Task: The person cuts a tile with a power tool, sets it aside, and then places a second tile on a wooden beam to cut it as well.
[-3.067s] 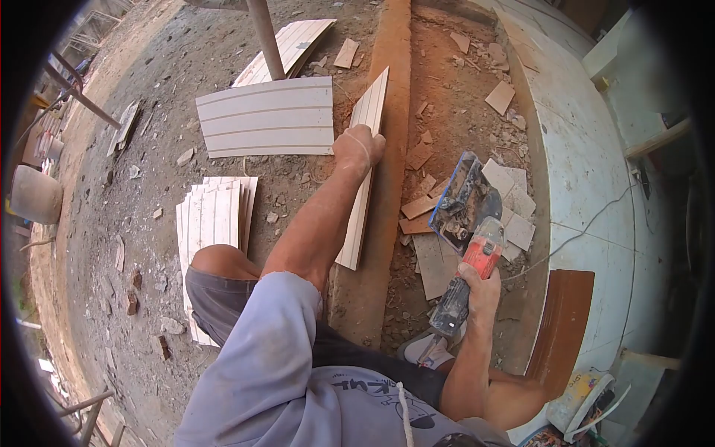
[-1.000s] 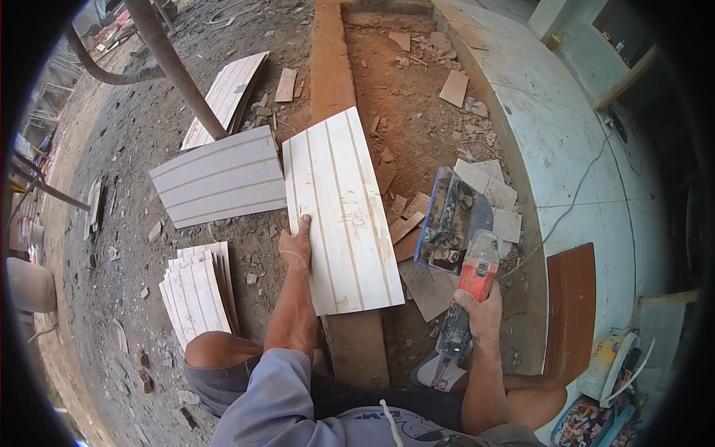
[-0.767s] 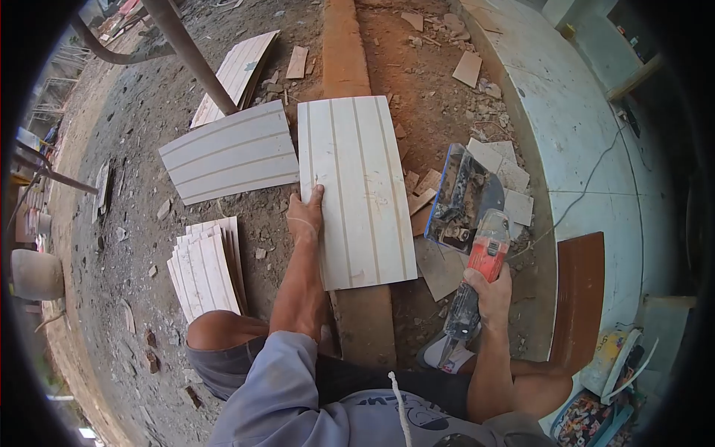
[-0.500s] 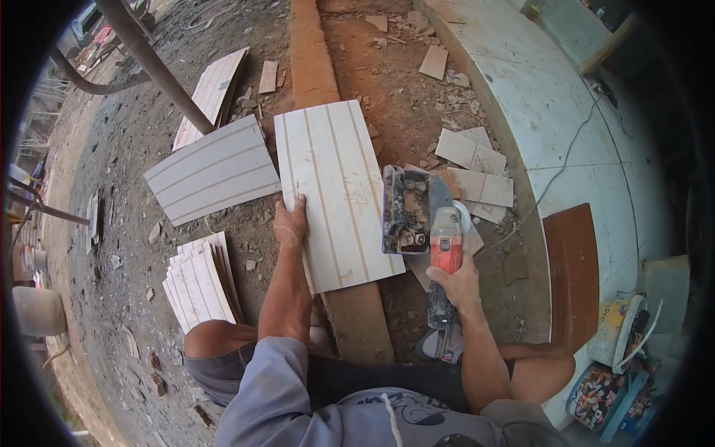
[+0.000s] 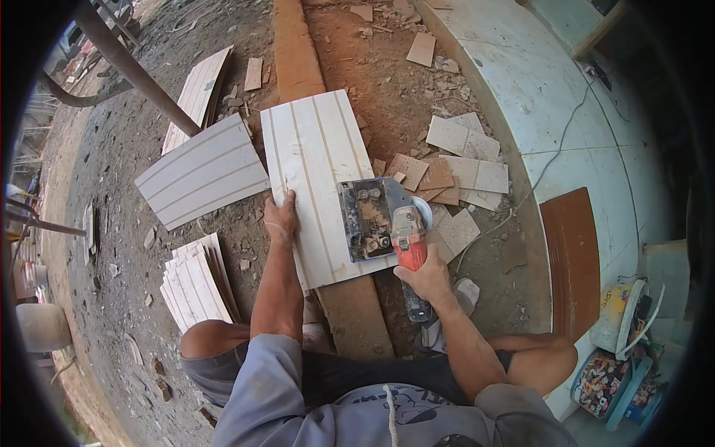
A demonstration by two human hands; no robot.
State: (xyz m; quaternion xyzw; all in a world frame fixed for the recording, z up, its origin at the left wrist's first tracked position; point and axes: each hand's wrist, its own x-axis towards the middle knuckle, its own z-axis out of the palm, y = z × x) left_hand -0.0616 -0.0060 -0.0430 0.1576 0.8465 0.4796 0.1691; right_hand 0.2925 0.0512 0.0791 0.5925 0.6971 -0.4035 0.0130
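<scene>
A white striped tile (image 5: 316,149) lies across a wooden beam (image 5: 356,316) in front of me. My left hand (image 5: 281,217) presses on the tile's left edge, fingers closed around that edge. In my right hand (image 5: 427,274) is a red and black angle grinder (image 5: 410,242), gripped by its body. The grinder's dusty metal base plate (image 5: 369,220) overlaps the tile's right edge, and a pale disc shows at its right. Whether the blade touches the tile is hidden.
Another striped tile (image 5: 202,173) lies to the left, near tile stacks (image 5: 197,287) and a slanting metal pole (image 5: 138,67). Broken tile pieces (image 5: 465,149) lie to the right. Beyond are a white ledge (image 5: 544,119) with a cable, a brown panel (image 5: 570,261) and a bucket (image 5: 618,316).
My right hand has carried the grinder left, so its base plate now covers part of the tile's right side. The view has shifted slightly; my left hand stays on the tile's edge.
</scene>
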